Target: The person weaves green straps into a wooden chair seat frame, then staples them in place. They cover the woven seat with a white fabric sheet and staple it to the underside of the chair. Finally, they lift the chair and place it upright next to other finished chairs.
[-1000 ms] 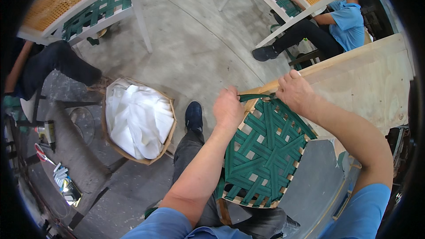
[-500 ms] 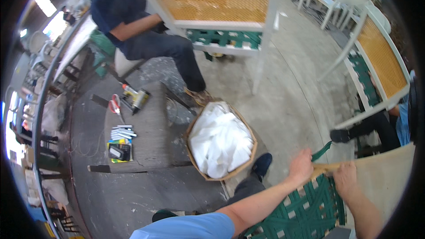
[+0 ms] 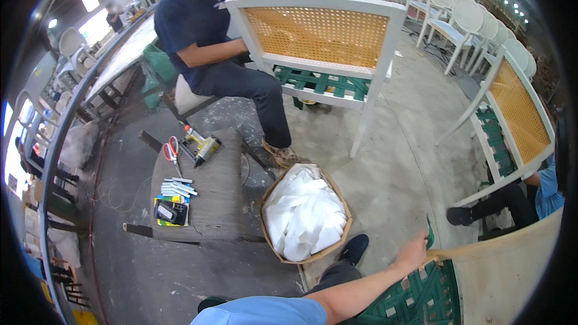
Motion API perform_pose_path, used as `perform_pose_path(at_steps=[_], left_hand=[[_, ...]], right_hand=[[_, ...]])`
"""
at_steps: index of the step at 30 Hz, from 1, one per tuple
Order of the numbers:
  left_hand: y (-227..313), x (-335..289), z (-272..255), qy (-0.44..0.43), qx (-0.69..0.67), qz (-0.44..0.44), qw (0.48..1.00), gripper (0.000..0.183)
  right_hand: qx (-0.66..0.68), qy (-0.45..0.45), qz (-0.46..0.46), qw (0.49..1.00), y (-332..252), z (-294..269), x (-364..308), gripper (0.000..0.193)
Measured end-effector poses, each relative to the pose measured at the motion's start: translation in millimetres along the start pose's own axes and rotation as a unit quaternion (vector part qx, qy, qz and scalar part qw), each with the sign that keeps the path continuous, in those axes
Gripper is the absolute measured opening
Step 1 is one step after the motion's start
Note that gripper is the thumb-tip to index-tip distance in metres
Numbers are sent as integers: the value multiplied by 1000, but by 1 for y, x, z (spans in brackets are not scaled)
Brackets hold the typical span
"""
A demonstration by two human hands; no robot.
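At L, red-handled scissors (image 3: 175, 159), staple strips (image 3: 177, 188) & a staple gun (image 3: 205, 148) lie on a grey-upholstered chair (image 3: 217, 204); next, a cardboard box (image 3: 347, 222) of white fabric strips (image 3: 304, 213) sits on the flr. Lower R, your L hand (image 3: 412, 251) clenches a green webbing strap (image 3: 430, 238) at the edge of the green-webbed seat frame (image 3: 415, 296), beside a plywood board (image 3: 512, 268). Your R hand's out of shot; can't tell its state.
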State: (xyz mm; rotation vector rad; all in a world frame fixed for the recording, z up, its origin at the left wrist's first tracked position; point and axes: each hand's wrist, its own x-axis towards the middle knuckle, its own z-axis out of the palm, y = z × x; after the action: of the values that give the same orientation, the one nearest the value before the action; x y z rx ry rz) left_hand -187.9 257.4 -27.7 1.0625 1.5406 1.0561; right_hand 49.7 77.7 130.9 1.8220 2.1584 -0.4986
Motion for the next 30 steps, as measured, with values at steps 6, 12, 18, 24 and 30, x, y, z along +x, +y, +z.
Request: perform_pose_path(at_steps=[6,12,18,24,30], left_hand=[[1,-9,-1,-21,21,10,999,21],[2,-28,-3,-40,58,68,995,21],[4,-82,-18,-61,76,107,989,19],[7,-205,-14,-199,59,137,969,17],[-12,-390,-3,-551,-90,99,824,50]], right_hand=[[166,36,359,918,-1,113,-182,46],[128,157,493,846,-20,191,-305,46],[123,179,530,820,-40,230,-330,45],[134,188,557,798,-50,254,-360,45],[148,195,574,781,-58,281,-393,45]])
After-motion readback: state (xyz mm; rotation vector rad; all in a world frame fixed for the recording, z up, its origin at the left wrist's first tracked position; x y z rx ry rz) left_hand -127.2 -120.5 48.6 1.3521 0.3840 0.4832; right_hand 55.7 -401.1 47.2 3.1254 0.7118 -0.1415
